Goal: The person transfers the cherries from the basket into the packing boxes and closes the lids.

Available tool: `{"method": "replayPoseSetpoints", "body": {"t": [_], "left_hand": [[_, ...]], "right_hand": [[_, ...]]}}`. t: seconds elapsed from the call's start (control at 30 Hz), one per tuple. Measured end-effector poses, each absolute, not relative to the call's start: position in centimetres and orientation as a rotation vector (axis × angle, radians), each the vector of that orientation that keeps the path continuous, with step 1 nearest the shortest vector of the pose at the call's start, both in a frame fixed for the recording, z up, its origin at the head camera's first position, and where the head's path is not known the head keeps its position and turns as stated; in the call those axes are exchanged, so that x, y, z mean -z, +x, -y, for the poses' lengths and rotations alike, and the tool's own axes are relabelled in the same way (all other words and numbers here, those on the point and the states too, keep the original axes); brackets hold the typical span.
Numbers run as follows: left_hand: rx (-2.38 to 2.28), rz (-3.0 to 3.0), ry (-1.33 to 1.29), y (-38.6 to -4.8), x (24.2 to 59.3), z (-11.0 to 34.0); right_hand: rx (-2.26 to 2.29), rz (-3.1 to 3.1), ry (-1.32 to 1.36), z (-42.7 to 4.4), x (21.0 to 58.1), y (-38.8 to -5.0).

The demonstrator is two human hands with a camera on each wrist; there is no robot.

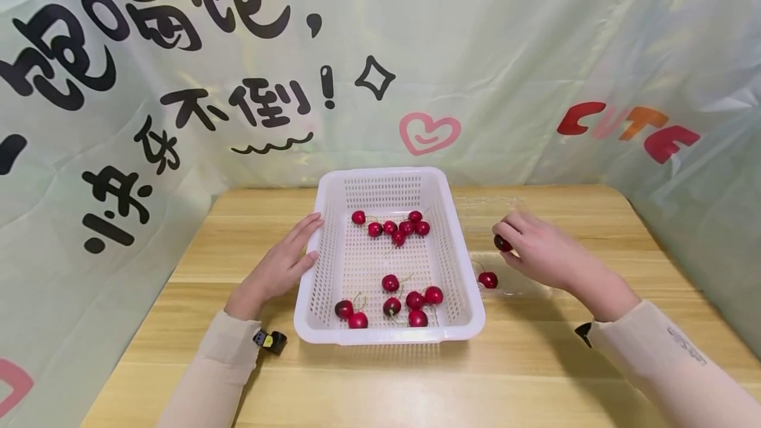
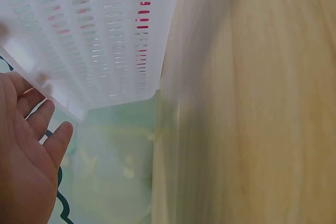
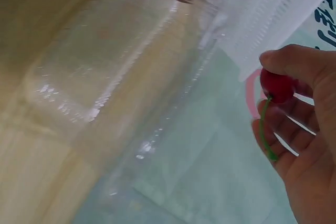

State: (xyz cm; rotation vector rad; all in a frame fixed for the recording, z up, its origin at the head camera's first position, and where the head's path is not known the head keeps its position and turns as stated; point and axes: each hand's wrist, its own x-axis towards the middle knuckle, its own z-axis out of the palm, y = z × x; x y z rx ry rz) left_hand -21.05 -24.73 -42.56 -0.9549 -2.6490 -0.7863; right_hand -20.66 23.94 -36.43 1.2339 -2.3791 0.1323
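A white perforated plastic basket (image 1: 389,334) sits on the table with several red cherries (image 1: 390,283) in two loose groups, one at its far end and one at its near end. My left hand (image 1: 279,269) rests its fingertips on the basket's left rim; in the left wrist view the fingers (image 2: 41,121) look loosely extended. To the right of the basket, my right hand (image 1: 543,249) pinches a dark red cherry (image 3: 277,85) between thumb and fingers, its green stem hanging toward the palm. Below it lies a clear plastic box (image 3: 105,61), with another cherry (image 1: 488,280) at its near left corner.
The wooden table (image 1: 380,382) carries the basket and the box. A pale printed curtain (image 1: 505,71) stands behind and at both sides. A small black device (image 1: 272,341) is at the left cuff.
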Motion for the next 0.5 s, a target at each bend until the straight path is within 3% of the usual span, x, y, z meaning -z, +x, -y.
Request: {"method": "replayPoseSetpoints", "body": {"t": [0.5], "left_hand": [[0.787,2.669,-0.945,-20.9,42.5,24.7]], "right_hand": [[0.005,2.612,1.188,-25.7,38.6,-19.9]]}}
